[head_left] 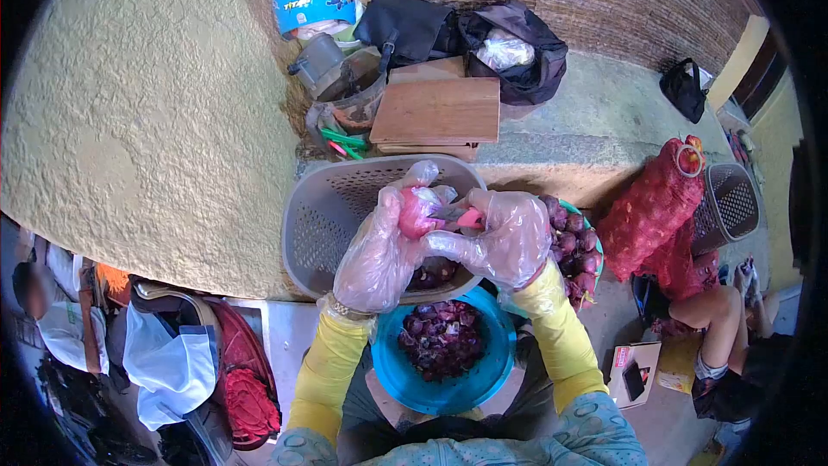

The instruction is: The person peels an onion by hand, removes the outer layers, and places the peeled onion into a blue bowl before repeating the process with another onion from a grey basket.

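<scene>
Two gloved hands meet over the grey basket. Our left hand, in a loose clear plastic glove, is clenched around a red onion, holding it at the centre of the view, above the basket's 3 o'clock side. Our right hand, gloved likewise, grips a small pink-handled knife whose tip lies against the onion at its 3 o'clock side. We judge that the onion is kept high and over the basket so that nothing falls onto the floor.

At 6 o'clock from the hands, between our knees, sits a blue bowl holding dark purple peelings; its place directly under the work suits catching scraps. At 3 o'clock from the right hand, a teal-rimmed container holds whole red onions, within short reach. Further toward 3 o'clock, a red mesh sack leans beside a second, smaller basket.

At 12 o'clock, wooden boards rest on a concrete ledge, with a black bag and a blue helmet behind them. Another person's bare leg shows at 4 o'clock.
</scene>
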### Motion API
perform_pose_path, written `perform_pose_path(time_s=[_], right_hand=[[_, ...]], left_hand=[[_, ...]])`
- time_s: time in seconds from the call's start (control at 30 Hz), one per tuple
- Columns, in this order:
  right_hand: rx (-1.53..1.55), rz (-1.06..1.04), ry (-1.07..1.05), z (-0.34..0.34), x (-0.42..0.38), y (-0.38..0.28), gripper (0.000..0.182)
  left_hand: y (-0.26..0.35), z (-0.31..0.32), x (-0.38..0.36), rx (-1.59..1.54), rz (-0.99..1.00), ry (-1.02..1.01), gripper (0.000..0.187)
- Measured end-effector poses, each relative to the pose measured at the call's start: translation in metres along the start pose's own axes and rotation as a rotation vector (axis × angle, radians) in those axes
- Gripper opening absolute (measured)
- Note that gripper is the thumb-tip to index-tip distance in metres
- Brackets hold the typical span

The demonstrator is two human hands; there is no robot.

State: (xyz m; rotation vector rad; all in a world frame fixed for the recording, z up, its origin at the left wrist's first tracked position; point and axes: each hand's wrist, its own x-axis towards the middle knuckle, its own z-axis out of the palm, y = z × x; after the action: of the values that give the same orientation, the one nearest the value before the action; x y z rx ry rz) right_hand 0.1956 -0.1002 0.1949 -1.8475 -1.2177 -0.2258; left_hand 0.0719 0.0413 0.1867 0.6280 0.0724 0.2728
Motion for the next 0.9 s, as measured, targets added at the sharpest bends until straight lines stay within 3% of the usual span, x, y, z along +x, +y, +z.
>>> perform_pose_path(time_s=[0.4, 0.57, 0.67, 0.73, 0.9], right_hand=[[-0.025, 0.014, -0.024, 0.001, -0.001, 0.003, 0.057], [0.012, 0.046, -0.086, 0.004, 0.0, 0.004, 0.049], [0.097, 0.056, -0.12, 0.002, 0.0, 0.004, 0.045], [0.097, 0.058, -0.125, 0.006, -0.001, 0.006, 0.043], [0.079, 0.062, -0.176, 0.004, 0.0, 0.006, 0.041]], left_hand=[[-0.002, -0.006, 0.003, -0.053, 0.0, 0.001, 0.062], [-0.003, -0.015, 0.004, -0.036, 0.008, -0.021, 0.062], [-0.003, -0.017, 0.003, -0.033, 0.016, 0.003, 0.06], [-0.002, -0.013, 0.003, 0.015, 0.017, -0.029, 0.049], [-0.001, -0.008, 0.0, 0.011, 0.026, 0.032, 0.058]])
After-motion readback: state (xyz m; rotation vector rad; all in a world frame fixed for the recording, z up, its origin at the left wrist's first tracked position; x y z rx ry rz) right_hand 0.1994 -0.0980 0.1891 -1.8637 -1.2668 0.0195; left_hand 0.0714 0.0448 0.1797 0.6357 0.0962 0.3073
